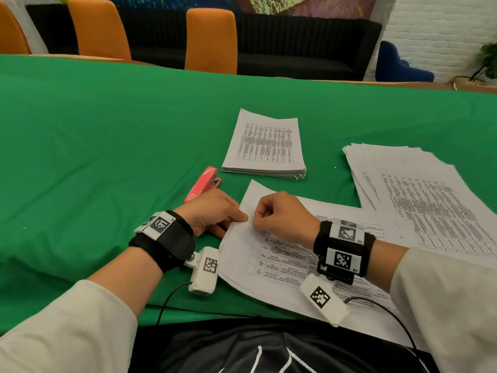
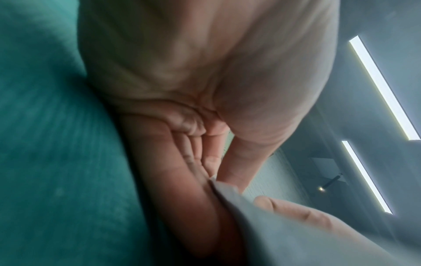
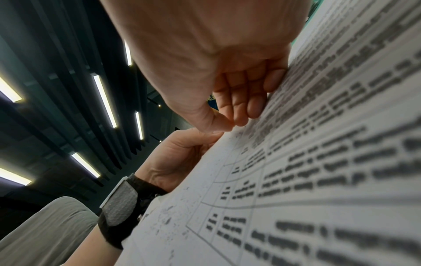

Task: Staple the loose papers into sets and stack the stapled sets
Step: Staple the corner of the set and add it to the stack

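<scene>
Both grips pinching paper set (image 1: 271, 254) left edge.

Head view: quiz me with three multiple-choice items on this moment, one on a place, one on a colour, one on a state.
1. Where does the stapler lie?
A. on the fanned pile
B. on the cloth just beyond the left hand
C. in the right hand

2. What colour is the table cover?
A. green
B. orange
C. white

3. What is the left hand doing?
A. pressing the stapler
B. hanging idle
C. pinching the front sheets at their edge

Answers: 1 B, it rests untouched above the knuckles. 2 A, green shows all around the papers. 3 C, thumb and fingers close on the paper edge beside the right hand.
</scene>
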{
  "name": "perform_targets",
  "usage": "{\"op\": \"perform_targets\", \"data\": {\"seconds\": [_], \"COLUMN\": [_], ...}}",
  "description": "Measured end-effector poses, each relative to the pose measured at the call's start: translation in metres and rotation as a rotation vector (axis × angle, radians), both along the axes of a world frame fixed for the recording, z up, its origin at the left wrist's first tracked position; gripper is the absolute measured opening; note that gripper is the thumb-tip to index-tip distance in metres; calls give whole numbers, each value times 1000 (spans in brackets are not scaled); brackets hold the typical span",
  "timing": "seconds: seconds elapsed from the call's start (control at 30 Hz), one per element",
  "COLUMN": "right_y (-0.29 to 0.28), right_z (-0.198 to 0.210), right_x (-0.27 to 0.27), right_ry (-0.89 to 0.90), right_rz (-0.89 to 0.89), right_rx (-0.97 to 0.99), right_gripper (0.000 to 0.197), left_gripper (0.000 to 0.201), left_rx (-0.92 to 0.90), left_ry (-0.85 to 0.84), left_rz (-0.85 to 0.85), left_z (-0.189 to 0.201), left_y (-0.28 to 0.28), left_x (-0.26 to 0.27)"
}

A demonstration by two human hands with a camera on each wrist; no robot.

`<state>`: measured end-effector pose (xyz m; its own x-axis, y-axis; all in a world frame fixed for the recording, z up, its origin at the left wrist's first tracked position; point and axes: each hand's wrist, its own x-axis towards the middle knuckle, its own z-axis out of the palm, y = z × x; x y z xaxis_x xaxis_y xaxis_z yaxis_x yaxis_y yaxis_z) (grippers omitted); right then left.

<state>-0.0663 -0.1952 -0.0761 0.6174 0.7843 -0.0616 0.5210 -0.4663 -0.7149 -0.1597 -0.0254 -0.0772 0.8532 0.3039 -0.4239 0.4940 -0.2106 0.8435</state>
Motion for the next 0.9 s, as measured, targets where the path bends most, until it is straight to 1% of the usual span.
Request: {"op": "perform_targets", "data": {"seconds": [0.07, 0.23, 0.33, 0.43, 0.53, 0.63, 0.8, 0.9], "right_y": [0, 1, 1, 3, 5, 11, 18, 16], "right_z": [0, 0, 2, 2, 2, 2, 2, 3], "right_x": [0, 0, 3, 6, 7, 7, 5, 5], "right_ry": [-12, -29, 2, 53, 114, 161, 159, 150], "right_rz": [6, 14, 3, -5, -31, -48, -73, -55], "right_rx": [-9, -32, -34, -14, -9, -13, -33, -22], "right_gripper": [14, 14, 12, 10, 10, 14, 19, 16], "left_gripper": [8, 21, 29, 32, 29, 28, 25, 23], "left_rx": [-3, -3, -6, -11, -16, -18, 12, 24], "left_ry": [1, -1, -3, -8, -6, -11, -8, -10], "left_rz": [1, 5, 0, -6, -9, -9, -15, -10], "left_z": [0, 0, 1, 2, 3, 4, 7, 7], "left_y": [-1, -1, -1, -1, -2, -3, -5, -6], "left_x": [0, 0, -1, -2, -3, -4, -4, -4]}}
